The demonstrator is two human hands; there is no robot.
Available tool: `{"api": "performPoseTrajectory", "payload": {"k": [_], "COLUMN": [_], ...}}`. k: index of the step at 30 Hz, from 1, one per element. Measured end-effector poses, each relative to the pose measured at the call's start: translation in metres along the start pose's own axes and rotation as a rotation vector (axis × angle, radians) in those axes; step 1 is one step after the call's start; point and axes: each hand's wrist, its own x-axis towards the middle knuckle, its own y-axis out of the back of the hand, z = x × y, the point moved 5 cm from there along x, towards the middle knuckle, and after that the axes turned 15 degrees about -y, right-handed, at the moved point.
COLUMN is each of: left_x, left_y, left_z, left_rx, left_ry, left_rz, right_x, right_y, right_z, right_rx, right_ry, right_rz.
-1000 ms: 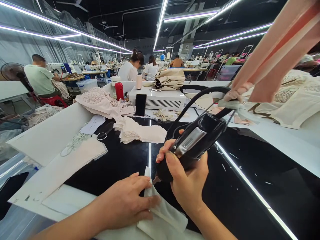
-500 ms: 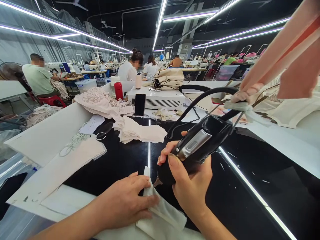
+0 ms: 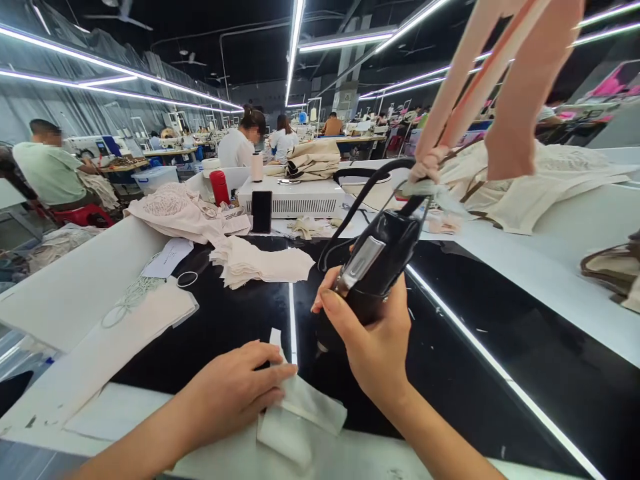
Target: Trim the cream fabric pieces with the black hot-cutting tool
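My right hand (image 3: pixel 373 337) is wrapped round a black hand-held tool (image 3: pixel 375 263) with a silver plate and a black cable; its tip points down at the black tabletop (image 3: pixel 450 360). A pink strap (image 3: pixel 470 80) hangs from above and ties onto the tool's rear end. My left hand (image 3: pixel 235 390) lies on a small folded piece of white fabric (image 3: pixel 300 413) at the table's near edge, with the fingers pressed on it. The tool tip sits just right of the fabric's upper corner.
A stack of cream fabric pieces (image 3: pixel 260 263) lies mid-table, with a phone (image 3: pixel 261 211), a red bottle (image 3: pixel 219 187) and a white machine box (image 3: pixel 290 195) behind. White boards (image 3: pixel 75 280) lie at left. Cream garments (image 3: pixel 540 183) are piled at right. Other people sit at tables beyond.
The view has shifted to the right and down. My right hand has tilted the tool more upright, its tip just off the fabric. My left hand stays on the fabric.
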Motion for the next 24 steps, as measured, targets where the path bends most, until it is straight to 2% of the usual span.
{"api": "performPoseTrajectory", "payload": {"k": [4,9,12,15,16,17,20,22,24], "left_x": [0.013,0.038,0.046,0.047,0.047,0.047,0.049,0.050,0.050], "left_y": [-0.001,-0.018,-0.032,-0.044,-0.046,-0.045,-0.032,-0.016,0.005], "left_z": [-0.002,0.002,0.004,0.005,0.004,0.003,-0.008,-0.017,-0.025], "left_rx": [0.034,0.054,0.064,0.092,0.103,0.111,0.092,0.033,-0.090], "left_ry": [-0.040,-0.096,-0.080,-0.103,-0.109,-0.102,0.031,0.162,0.282], "left_rz": [0.063,0.036,0.033,-0.024,-0.044,-0.057,-0.069,-0.042,0.028], "right_x": [0.007,0.017,0.014,-0.004,-0.011,-0.016,-0.025,-0.032,-0.040], "right_y": [0.017,0.033,0.050,0.073,0.078,0.078,0.063,0.051,0.033], "right_z": [-0.004,-0.008,-0.013,-0.019,-0.017,-0.012,0.025,0.055,0.078], "right_rx": [-0.075,-0.246,-0.330,-0.350,-0.365,-0.392,-0.445,-0.469,-0.479], "right_ry": [0.004,0.012,0.126,0.329,0.359,0.361,0.050,-0.224,-0.420], "right_rz": [0.016,0.070,0.187,0.356,0.361,0.286,-0.163,-0.306,-0.467]}}
